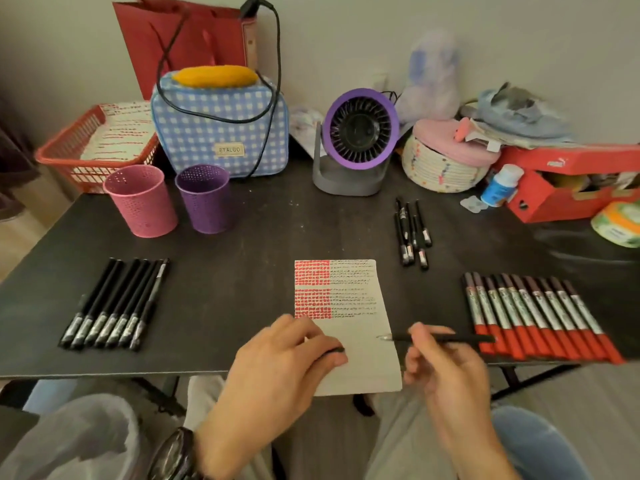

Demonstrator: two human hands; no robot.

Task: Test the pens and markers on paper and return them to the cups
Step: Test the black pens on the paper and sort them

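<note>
View: a single wide-angle camera, worn on the person's head.
Direction: it faces forward and down, across the dark counter (263, 237) toward the wall (346, 36) in the upper part of the frame.
Nearness: close; the left hand (277, 362) and the right hand (446, 368) are large in the lower middle, and the person's legs (398, 431) reach the bottom edge.
Coverage: the counter spans almost the full width of the frame.

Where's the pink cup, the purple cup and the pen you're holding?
pink cup (142, 206), head view, on its front wall.
purple cup (206, 206), head view, on its front wall.
pen (471, 338), head view, on its black barrel.
</note>
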